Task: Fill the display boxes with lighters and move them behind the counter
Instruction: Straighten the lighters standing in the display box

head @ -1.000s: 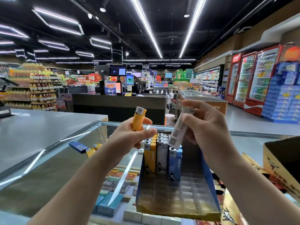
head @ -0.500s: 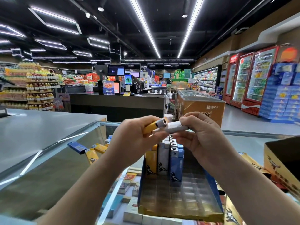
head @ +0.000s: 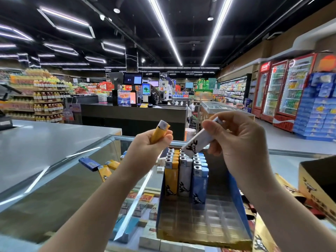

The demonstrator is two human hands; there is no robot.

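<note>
A blue-sided display box (head: 240, 206) with a clear slotted tray lies on the glass counter (head: 60, 193). Its far end holds rows of upright yellow, white and blue lighters (head: 185, 171). My left hand (head: 145, 148) grips a yellow lighter (head: 160, 132), metal cap pointing up. My right hand (head: 236, 140) pinches a white lighter (head: 196, 142), tilted with its base down over the white row. Loose blue and yellow lighters (head: 101, 166) lie on the glass to the left.
An open yellow carton (head: 316, 186) stands at the right edge. Cigarette packs (head: 143, 202) show under the glass. A grey countertop (head: 36, 142) extends left. A dark checkout desk (head: 134, 113) with screens stands beyond, and drink fridges (head: 283, 91) line the right aisle.
My hands, together with the two lighters side by side half a second ago, have parted. The yellow lighter points up again and the white lighter now tilts base-down over the box.
</note>
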